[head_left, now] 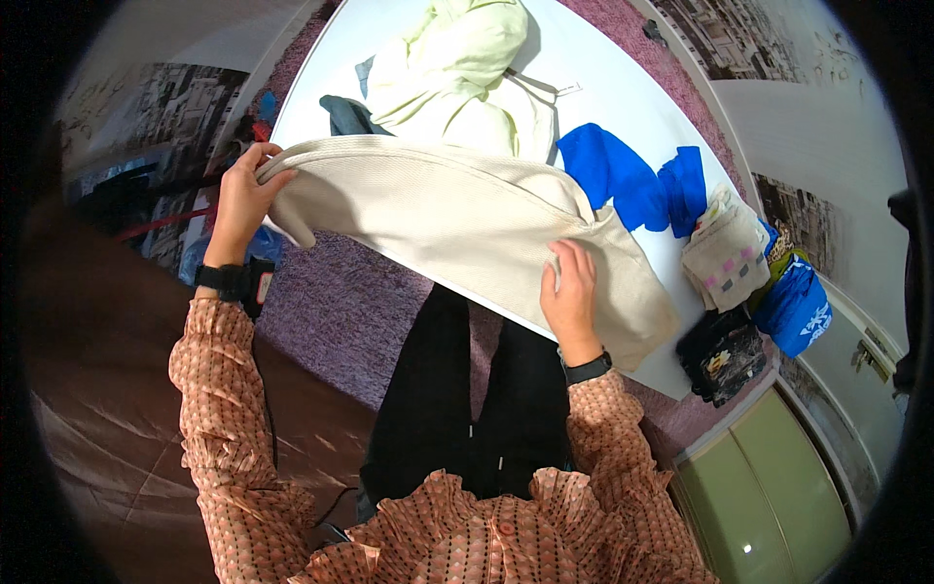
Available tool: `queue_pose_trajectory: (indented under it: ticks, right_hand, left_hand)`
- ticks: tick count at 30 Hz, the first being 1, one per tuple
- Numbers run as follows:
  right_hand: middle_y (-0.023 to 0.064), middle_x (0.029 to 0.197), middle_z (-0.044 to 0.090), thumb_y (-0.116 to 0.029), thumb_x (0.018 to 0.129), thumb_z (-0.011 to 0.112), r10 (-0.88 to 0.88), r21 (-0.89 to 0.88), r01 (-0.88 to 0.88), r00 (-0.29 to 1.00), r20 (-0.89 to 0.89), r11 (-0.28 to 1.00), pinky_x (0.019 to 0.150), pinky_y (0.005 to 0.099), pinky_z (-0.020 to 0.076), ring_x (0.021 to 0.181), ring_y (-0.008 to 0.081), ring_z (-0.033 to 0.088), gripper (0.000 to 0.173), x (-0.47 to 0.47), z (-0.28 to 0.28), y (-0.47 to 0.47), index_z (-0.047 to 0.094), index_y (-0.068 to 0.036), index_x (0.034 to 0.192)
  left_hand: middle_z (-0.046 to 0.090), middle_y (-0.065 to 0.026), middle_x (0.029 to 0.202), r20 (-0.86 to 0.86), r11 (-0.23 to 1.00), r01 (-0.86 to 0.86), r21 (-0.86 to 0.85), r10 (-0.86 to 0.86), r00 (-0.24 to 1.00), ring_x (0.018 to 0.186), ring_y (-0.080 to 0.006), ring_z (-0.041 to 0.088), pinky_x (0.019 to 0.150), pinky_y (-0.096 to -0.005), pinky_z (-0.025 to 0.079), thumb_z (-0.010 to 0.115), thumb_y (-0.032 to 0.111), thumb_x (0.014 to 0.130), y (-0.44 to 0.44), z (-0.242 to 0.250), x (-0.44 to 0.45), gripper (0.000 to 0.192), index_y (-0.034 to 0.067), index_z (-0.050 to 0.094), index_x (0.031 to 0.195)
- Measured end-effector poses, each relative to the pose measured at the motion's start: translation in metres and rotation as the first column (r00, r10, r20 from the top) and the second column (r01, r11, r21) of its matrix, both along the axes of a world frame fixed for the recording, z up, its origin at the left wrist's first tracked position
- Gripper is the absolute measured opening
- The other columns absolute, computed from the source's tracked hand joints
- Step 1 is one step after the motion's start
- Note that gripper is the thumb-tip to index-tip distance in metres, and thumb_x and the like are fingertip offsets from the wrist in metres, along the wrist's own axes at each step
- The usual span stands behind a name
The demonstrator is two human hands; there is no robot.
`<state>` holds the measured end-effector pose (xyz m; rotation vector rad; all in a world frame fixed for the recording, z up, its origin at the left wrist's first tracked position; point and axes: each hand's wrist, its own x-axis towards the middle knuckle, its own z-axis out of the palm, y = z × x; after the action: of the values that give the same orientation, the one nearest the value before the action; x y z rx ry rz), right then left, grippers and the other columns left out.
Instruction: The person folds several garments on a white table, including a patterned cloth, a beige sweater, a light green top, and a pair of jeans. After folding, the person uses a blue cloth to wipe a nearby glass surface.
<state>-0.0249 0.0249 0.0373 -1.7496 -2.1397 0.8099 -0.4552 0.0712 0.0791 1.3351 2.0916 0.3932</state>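
A cream knit garment [438, 197] stretches across the near side of a white table [620, 95], partly hanging past its front edge. My left hand [246, 191] pinches the garment's left end between thumb and fingers, at the table's left edge. On the cloth's right part rests my right hand [570, 296], palm down with its fingers slightly bent and grasping nothing. Directly behind lies a heaped pale yellow-green garment [452, 80] with a white tag. Dark grey-blue cloth [349, 117] shows from under it.
Blue cloth [616, 175] lies to the right of the cream garment. Beyond it are a folded beige textile [726, 255], a folded black garment [722, 358] and a blue bag [795, 306] at the table's right side. A brown sofa [131, 423] is at my left, above purple carpet [343, 314].
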Motion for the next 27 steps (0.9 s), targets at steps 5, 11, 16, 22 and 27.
queue_pose_trajectory:
  ticks: [5, 11, 16, 22, 27]
  right_hand:
    - [0.0089, 0.142, 0.040, -0.010, 0.079, 0.064, -0.016, -0.107, 0.058, 0.935, 0.356, 0.993, 0.103, 0.0462, 0.0330, 0.129, 0.0325, 0.037, 0.058, 0.030, -0.037, -0.043, 0.048, -0.013, 0.134]
    - [0.0071, 0.146, 0.034, -0.015, 0.079, 0.065, -0.131, -0.098, 0.189, 0.897, 0.422, 0.977, 0.106, 0.0474, 0.0295, 0.135, 0.0307, 0.031, 0.062, 0.057, -0.053, -0.051, 0.044, -0.017, 0.138]
    - [0.0100, 0.147, 0.033, -0.017, 0.082, 0.062, -0.186, -0.039, 0.230, 0.867, 0.462, 0.972, 0.106, 0.0489, 0.0291, 0.136, 0.0335, 0.028, 0.058, 0.070, -0.060, -0.065, 0.044, -0.016, 0.137]
    - [0.0109, 0.148, 0.030, -0.015, 0.084, 0.059, -0.293, -0.055, 0.384, 0.782, 0.550, 0.922, 0.106, 0.0511, 0.0282, 0.136, 0.0367, 0.027, 0.059, 0.104, -0.071, -0.083, 0.040, -0.017, 0.139]
    - [0.0112, 0.148, 0.031, -0.012, 0.082, 0.059, -0.346, -0.131, 0.508, 0.731, 0.588, 0.851, 0.105, 0.0520, 0.0297, 0.136, 0.0352, 0.028, 0.061, 0.119, -0.056, -0.079, 0.038, -0.016, 0.139]
  left_hand:
    - [0.066, -0.0142, 0.091, 0.069, 0.990, 0.098, -0.102, -0.091, 0.993, 0.081, -0.0203, 0.063, 0.074, -0.0315, 0.050, 0.075, 0.005, 0.075, -0.008, -0.035, -0.016, 0.035, -0.004, 0.061, 0.107]
    - [0.064, -0.0181, 0.096, -0.174, 0.917, 0.309, -0.250, -0.357, 0.918, 0.085, -0.0255, 0.063, 0.077, -0.0344, 0.049, 0.073, 0.003, 0.073, -0.017, -0.053, -0.053, 0.034, -0.006, 0.060, 0.103]
    - [0.059, 0.0021, 0.086, 0.394, 0.972, -0.037, -0.232, 0.128, 0.910, 0.081, -0.0070, 0.054, 0.072, -0.0231, 0.044, 0.069, 0.012, 0.087, -0.011, -0.052, -0.066, 0.013, 0.005, 0.061, 0.095]
    - [0.064, -0.0021, 0.083, 0.249, 0.992, -0.022, -0.125, 0.053, 0.967, 0.074, -0.0088, 0.059, 0.065, -0.0241, 0.050, 0.074, 0.016, 0.083, 0.000, -0.042, -0.056, 0.027, 0.000, 0.064, 0.101]
    - [0.060, -0.0014, 0.084, 0.317, 0.987, 0.063, -0.145, -0.014, 0.948, 0.076, -0.0078, 0.051, 0.068, -0.0231, 0.044, 0.074, 0.022, 0.084, 0.003, -0.067, -0.044, 0.036, -0.005, 0.061, 0.105]
